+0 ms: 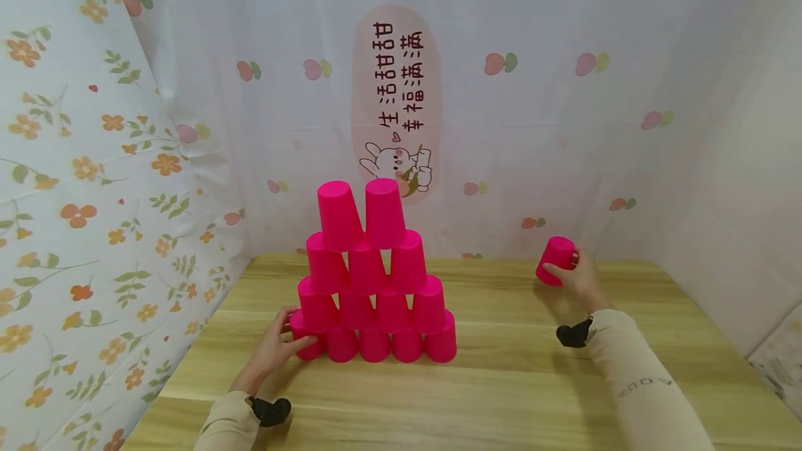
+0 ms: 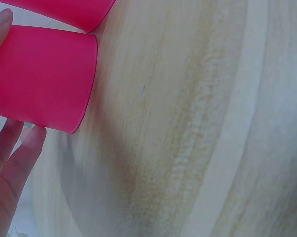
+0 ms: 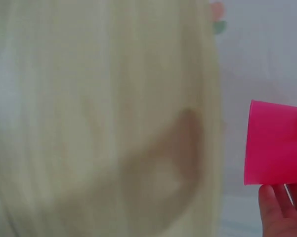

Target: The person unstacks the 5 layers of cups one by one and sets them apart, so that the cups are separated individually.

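Note:
A pyramid of bright pink upside-down cups (image 1: 374, 345) stands on the wooden table, left of centre, with two cups side by side as its top row. My left hand (image 1: 271, 348) grips the leftmost bottom cup (image 1: 303, 328), thumb on its near side and fingers round the other side. Seen from the left wrist, that cup (image 2: 44, 79) sits between thumb and fingertips, its rim at the table. Off to the right, my right hand (image 1: 584, 282) holds a single pink cup (image 1: 555, 256), mouth down and slightly tilted. The right wrist view shows this cup (image 3: 274, 143) raised off the wood.
The wooden table (image 1: 501, 388) ends at a white printed curtain (image 1: 532, 138) behind the pyramid. Another floral curtain (image 1: 94, 159) hangs along the left side, and a pale wall (image 1: 739, 214) borders the right. A black strap device (image 1: 573, 333) is on the right wrist.

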### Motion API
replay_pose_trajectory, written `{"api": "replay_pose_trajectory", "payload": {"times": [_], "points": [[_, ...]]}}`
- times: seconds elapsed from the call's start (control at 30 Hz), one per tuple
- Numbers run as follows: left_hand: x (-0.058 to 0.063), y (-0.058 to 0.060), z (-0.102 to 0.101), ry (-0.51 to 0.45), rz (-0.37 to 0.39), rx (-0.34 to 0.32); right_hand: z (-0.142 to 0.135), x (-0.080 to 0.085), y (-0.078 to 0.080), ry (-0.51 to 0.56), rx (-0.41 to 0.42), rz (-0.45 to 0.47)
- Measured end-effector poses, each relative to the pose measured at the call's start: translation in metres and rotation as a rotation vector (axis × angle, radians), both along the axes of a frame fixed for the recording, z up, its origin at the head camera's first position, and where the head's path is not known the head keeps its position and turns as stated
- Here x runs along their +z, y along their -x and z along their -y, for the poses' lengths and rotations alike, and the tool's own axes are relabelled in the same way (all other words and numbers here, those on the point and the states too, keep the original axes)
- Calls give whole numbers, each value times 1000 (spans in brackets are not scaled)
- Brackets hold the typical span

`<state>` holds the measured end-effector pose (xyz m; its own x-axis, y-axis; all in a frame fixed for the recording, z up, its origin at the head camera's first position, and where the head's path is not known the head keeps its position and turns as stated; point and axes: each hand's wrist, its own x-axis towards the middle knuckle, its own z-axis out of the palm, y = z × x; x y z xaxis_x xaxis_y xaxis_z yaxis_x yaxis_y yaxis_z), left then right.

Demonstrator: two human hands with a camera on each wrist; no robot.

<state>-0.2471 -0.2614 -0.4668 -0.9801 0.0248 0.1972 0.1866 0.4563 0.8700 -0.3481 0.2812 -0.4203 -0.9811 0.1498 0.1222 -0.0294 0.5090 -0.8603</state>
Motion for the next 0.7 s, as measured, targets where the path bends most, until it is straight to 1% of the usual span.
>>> {"api": "replay_pose_trajectory", "payload": {"times": [0.03,0.13,0.2,0.37,0.5,0.6,0.7], "points": [[0,0,0,-4,2,1,1,-5,-1,3,13,7],[-1,0,-2,-3,7,0,3,-21,-3,0,7,14],[-2,0,-3,-3,10,1,5,-29,-7,-6,35,32],[-3,1,-3,-14,2,-6,9,-47,-13,-16,38,61],[-2,-1,-2,-13,-13,7,10,-54,-12,4,41,47],[-1,-1,-3,-15,-17,15,11,-53,-12,-4,36,54],[-2,-1,-2,-6,-20,13,9,-51,-10,21,56,71]]}}
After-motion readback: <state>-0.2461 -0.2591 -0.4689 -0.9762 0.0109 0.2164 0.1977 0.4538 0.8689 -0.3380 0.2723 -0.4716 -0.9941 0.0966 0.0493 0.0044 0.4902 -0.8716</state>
